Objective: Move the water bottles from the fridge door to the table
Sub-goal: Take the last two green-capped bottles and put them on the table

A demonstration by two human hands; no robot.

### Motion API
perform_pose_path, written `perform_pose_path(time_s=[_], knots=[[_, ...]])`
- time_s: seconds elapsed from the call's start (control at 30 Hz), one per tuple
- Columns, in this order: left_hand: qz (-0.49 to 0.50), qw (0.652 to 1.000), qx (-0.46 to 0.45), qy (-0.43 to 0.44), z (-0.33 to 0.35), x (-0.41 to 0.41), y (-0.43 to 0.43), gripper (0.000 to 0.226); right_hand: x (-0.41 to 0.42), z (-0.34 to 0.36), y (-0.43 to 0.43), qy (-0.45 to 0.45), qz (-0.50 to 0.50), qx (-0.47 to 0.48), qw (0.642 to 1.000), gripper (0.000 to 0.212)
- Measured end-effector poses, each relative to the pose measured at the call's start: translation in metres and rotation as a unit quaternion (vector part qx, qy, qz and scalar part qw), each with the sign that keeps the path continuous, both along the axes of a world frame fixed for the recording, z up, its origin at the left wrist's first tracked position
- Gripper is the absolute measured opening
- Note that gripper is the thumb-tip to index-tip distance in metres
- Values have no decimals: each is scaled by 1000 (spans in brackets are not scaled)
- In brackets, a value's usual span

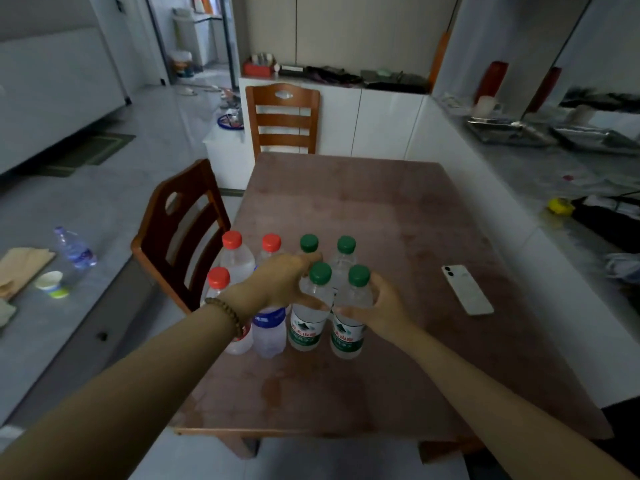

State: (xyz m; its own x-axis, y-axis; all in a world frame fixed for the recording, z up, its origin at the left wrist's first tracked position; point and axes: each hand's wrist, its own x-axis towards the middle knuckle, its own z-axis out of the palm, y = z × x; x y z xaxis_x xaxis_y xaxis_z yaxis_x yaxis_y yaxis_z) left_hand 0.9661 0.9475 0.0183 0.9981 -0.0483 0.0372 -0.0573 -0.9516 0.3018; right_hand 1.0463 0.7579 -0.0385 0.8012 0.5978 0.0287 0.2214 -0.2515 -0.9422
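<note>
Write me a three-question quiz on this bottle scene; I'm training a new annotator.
1. How many green caps show on the table?
2. True or false: the phone lies left of the bottles.
3. Which does the right hand grip: A) red-capped bottle, B) green-capped bottle, C) phone?

Key: 1) four; 2) false, it lies right; 3) B. The left hand grips the neighbouring green-capped one.

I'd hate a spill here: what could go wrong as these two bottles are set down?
The left hand and right hand each grip a green-capped bottle tight against the cluster; a nudge could topple the red-capped bottles near the table edge. A rolling bottle might also reach the phone.
</note>
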Motion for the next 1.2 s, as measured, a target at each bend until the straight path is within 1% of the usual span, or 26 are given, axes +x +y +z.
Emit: perform_pose_path(time_s=[0.17,0.27,0.43,0.57,0.7,0.77,0.9,1.07,1.2], knots=[[-13,999,19,47,1,8,4,59,5,-8,3,14,19,-2,1000,59],[-17,996,70,56,-3,10,6,60,5,-11,5,19,33,-9,999,60],[-10,995,70,71,-1,11,13,56,5,-15,11,16,37,-2,999,59],[-6,996,46,70,-3,11,21,52,6,-14,16,16,57,-10,998,59],[-1,996,-19,87,-3,12,25,46,7,-16,14,18,58,-7,998,62],[4,994,-37,99,-3,13,25,45,7,-17,13,14,52,-8,999,65],[8,994,-49,102,-2,13,24,43,6,-17,13,9,47,-12,999,62],[5,993,-55,105,-1,11,25,42,6,-18,15,14,45,-26,999,69],[0,993,-47,107,1,9,22,43,4,-20,14,22,45,-30,998,63]])
